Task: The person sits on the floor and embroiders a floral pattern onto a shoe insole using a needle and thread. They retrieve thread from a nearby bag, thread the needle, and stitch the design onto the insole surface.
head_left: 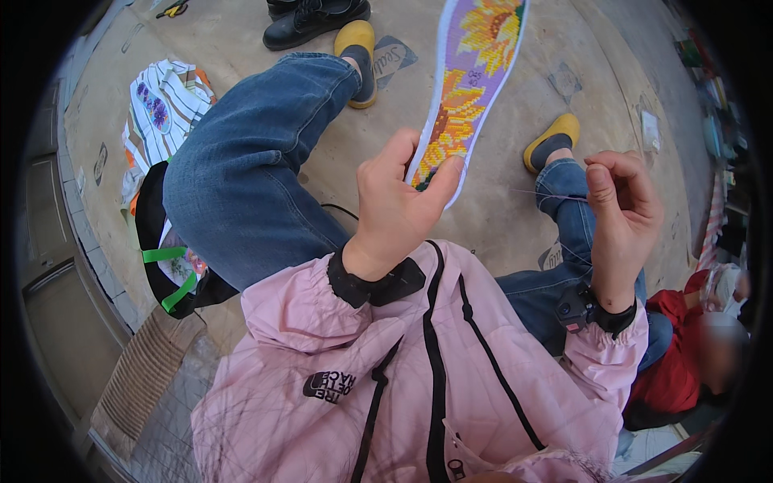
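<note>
My left hand point(394, 193) grips the heel end of an embroidered shoe insole point(471, 80), thumb on its face and fingers behind. The insole has yellow and orange sunflowers on purple, with a white edge, and its upper end runs out of view. Off to the right, my right hand point(624, 209) is raised with thumb and forefinger pinched together. A thin purple thread point(555, 196) stretches from near this pinch toward the insole, its far end too faint to follow. Whether a needle sits between the fingertips I cannot tell.
Left of my knee lie a striped cloth bag point(181, 105) with a flowered insole point(153, 107) on it, and a black bag point(153, 217) with green straps. Black shoes point(318, 20) and yellow-handled scissors point(172, 10) are farther off. Another person in red point(672, 354) is at the lower right.
</note>
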A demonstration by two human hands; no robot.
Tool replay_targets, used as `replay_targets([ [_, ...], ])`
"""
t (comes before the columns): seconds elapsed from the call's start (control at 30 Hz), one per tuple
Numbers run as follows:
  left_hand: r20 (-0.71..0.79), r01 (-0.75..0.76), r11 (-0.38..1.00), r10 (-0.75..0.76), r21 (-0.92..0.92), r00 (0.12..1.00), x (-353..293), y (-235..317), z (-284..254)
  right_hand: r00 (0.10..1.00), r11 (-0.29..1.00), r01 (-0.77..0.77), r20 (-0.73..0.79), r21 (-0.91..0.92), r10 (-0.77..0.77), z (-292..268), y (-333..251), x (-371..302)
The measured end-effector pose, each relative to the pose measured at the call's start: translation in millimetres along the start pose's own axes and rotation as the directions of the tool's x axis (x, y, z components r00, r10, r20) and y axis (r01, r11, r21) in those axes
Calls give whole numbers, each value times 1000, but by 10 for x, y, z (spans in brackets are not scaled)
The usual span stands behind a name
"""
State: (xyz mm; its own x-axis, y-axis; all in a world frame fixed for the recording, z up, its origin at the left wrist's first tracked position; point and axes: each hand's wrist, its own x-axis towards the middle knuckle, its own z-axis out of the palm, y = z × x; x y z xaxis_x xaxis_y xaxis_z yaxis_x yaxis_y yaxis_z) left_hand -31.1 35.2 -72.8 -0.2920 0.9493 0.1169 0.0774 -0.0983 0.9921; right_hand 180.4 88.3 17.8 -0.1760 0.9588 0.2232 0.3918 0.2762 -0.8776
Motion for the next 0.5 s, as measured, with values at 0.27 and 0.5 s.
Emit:
replay_targets([
  [0.27, 104, 249, 852, -227, -460, 968, -104, 248, -16, 909, 863, 416, 165, -285, -384, 445, -183, -216],
  [0.5, 90, 182, 858, -158, -480, 983, -159, 290, 35, 893, 825, 450, 177, -342, -414, 491, -144, -301],
])
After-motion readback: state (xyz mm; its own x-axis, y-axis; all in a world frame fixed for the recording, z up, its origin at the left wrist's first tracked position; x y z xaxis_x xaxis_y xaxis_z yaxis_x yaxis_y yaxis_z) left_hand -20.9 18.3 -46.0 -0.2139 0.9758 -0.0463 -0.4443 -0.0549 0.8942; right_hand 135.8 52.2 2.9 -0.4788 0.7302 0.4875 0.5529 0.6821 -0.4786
